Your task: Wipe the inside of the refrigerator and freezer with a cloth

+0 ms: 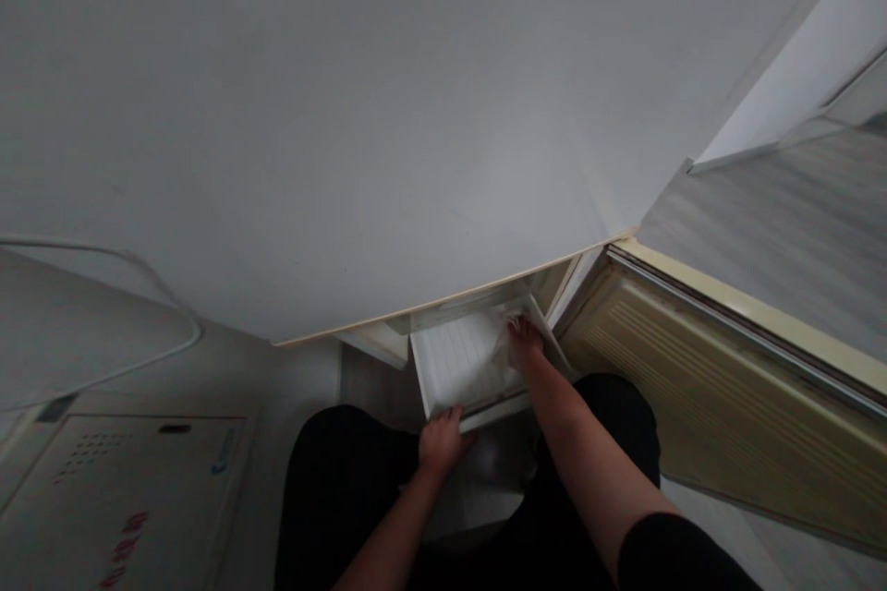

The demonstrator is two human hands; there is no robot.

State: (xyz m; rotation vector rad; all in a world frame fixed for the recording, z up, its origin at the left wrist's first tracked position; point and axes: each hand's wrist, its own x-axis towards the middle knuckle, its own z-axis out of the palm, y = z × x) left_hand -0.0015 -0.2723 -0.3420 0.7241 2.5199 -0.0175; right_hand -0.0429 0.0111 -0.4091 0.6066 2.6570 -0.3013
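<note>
Pulled-out white drawer (461, 360) at 6 o'clock below the fridge door (311, 129). Left hand (442, 439) clamped on its front edge at 7 o'clock; right hand (523, 334) inside at 2 o'clock, touching a clear plastic bag (504, 353), grip impossible to tell.

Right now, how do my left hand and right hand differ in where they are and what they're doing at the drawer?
The left hand grips the front edge of the white drawer; the right hand reaches deep inside, toward its back right corner. The left arm stays short and low; the right arm stretches out further. Both hands are bare and touch the same open drawer.
</note>
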